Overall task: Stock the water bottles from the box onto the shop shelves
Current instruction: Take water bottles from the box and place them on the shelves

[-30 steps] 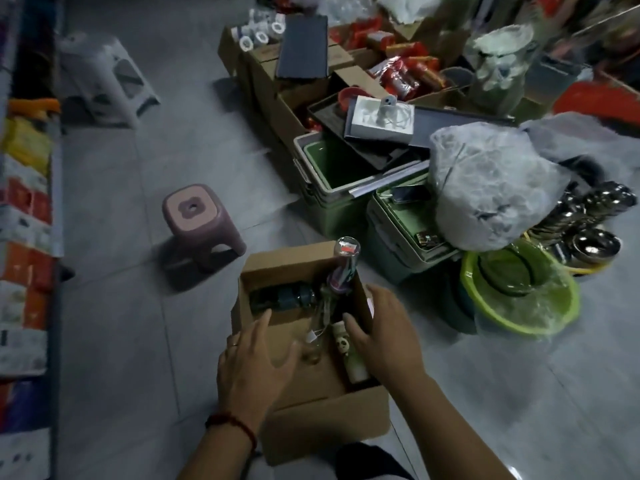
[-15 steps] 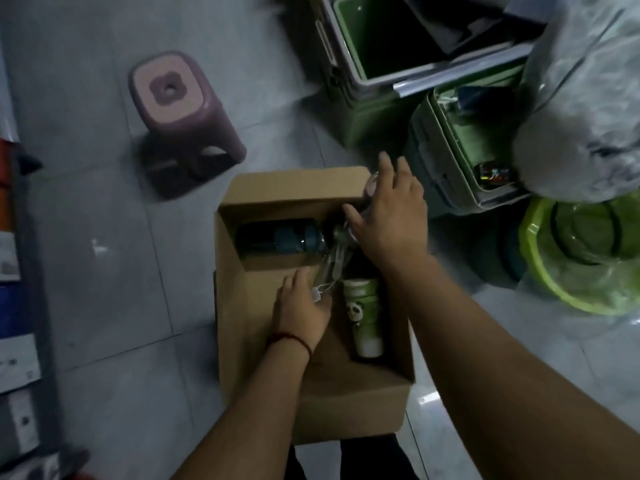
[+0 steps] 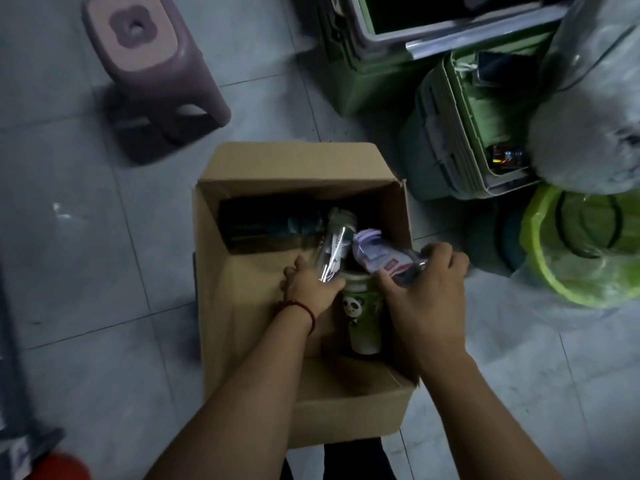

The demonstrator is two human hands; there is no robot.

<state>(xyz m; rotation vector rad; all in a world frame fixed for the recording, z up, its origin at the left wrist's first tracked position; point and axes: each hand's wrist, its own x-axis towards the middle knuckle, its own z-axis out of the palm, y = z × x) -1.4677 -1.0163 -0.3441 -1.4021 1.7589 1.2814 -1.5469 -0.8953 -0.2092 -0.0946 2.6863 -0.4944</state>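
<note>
An open cardboard box (image 3: 242,341) stands on the grey tiled floor below me. Inside, my left hand (image 3: 310,285) grips a clear bottle (image 3: 334,242) that leans up and away. My right hand (image 3: 427,282) grips a second clear bottle with a lilac and red wrapper (image 3: 377,256), lying sideways over the box's right side. A green bottle with a panda picture (image 3: 362,317) lies between my hands. A dark teal bottle (image 3: 270,225) lies across the far end of the box.
A pink plastic stool (image 3: 149,64) stands at the upper left. Green stacked crates (image 3: 453,133), a large plastic-wrapped bundle (image 3: 588,116) and wrapped lime-green basins (image 3: 581,244) crowd the right side. A shelf edge (image 3: 10,358) runs along the far left.
The view has tilted down over the box. My right hand came back from the far right corner holding the wrapped bottle, and my left hand has closed round the clear bottle.
</note>
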